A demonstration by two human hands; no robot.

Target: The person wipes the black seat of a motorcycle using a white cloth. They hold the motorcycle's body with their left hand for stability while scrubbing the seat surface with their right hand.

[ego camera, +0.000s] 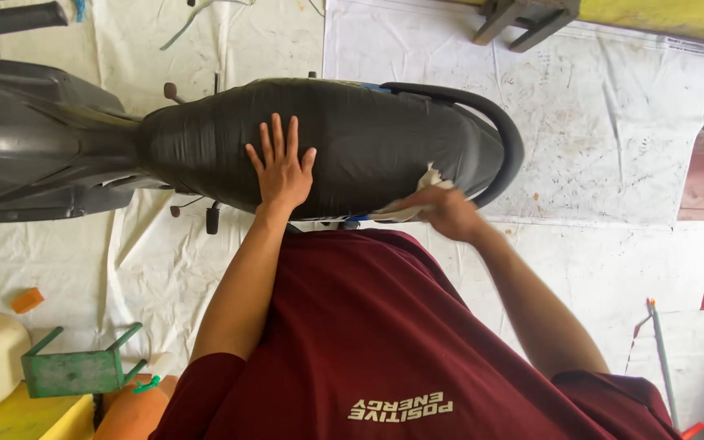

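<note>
Overhead view of a black motorcycle seat (352,138) lying crosswise on white floor sheeting (596,114), directly in front of the person. Left hand (280,167) — fingers spread, palm flat on the middle of the seat, gripping nothing. Right hand (443,210) — closed on a white cloth (427,186) pressed against the seat's near rear edge, just inside the curved black grab rail (499,130). The hands sit well apart. A green stool (75,368) stands at lower left.
</note>
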